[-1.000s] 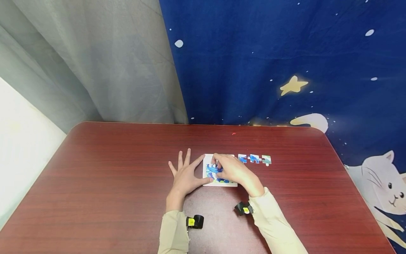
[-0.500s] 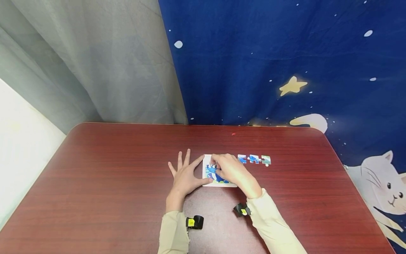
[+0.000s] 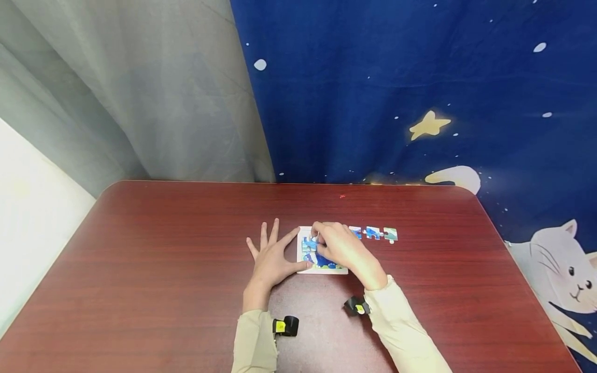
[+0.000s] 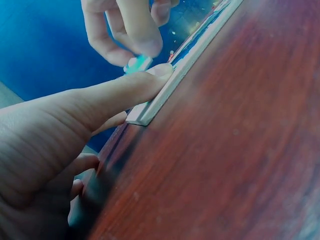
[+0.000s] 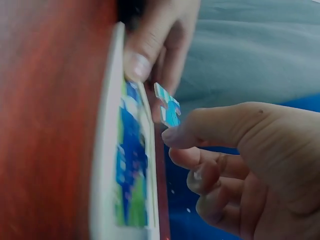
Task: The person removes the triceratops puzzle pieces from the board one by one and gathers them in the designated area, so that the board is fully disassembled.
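Note:
A small jigsaw puzzle with a blue and green picture lies in a white frame [image 3: 299, 252] on the table. My left hand [image 3: 272, 262] is spread at the frame's left side; its thumb rests on the lower left corner and its index fingertip touches the upper left corner. Over the puzzle, my right hand [image 3: 346, 249] pinches a light blue puzzle piece [image 5: 171, 112] between thumb and fingers. In the right wrist view that piece is tilted and held apart from the frame. The right hand hides much of the puzzle's upper right in the head view.
Three loose puzzle pieces, a partly covered one [image 3: 356, 232], a blue one [image 3: 372, 232] and a green one [image 3: 391, 234], lie in a row right of the frame. A small red mark [image 3: 342, 196] shows near the far table edge. Curtains [image 3: 326, 103] hang behind.
The right hand has shifted only slightly over the puzzle, with the light blue piece at its fingertips. The left hand has stayed at the frame's left side.

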{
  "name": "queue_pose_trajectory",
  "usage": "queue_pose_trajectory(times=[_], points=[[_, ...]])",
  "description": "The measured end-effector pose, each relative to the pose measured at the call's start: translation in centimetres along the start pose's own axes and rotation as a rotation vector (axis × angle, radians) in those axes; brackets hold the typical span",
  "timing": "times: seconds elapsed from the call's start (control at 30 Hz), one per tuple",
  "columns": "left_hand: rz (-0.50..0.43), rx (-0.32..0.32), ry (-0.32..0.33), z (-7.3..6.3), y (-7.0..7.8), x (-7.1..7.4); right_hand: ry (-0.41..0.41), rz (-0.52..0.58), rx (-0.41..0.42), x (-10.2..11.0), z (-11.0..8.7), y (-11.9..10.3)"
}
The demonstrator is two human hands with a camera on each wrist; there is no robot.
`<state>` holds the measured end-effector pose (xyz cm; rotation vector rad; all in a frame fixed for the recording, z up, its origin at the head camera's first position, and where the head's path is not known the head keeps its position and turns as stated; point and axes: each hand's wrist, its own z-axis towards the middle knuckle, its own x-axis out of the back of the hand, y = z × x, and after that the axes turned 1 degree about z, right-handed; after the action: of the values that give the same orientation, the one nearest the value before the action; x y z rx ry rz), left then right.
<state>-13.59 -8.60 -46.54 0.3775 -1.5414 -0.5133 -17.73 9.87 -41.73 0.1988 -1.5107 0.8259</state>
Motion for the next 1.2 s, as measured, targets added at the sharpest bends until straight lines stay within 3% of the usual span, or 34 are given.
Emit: queue_pose_trajectory(times=[0.2,0.37,0.57,0.83,1.2], points=[[0.003,-0.013,0.002,-0.2,-0.2,0.0,0.058,0.125,-0.029,2.0,-0.7,2.0],[0.0,-0.016,0.003,-0.5,-0.3,-0.3,0.12,0.165,-0.075,3.2,-3.3,4.9],[-0.019,-0.03,0.014,-0.4,-0.2,-0.2,0.067,0.213,-0.171,2.9,-5.9,7.6],[-0.027,-0.042,0.015,-0.2,-0.4,0.0,0.028,0.294,-0.194,2.2,-6.6,8.5],[-0.028,-0.034,0.008,-0.1,-0.3,0.0,0.029,0.303,-0.172,1.9,-6.5,8.4]])
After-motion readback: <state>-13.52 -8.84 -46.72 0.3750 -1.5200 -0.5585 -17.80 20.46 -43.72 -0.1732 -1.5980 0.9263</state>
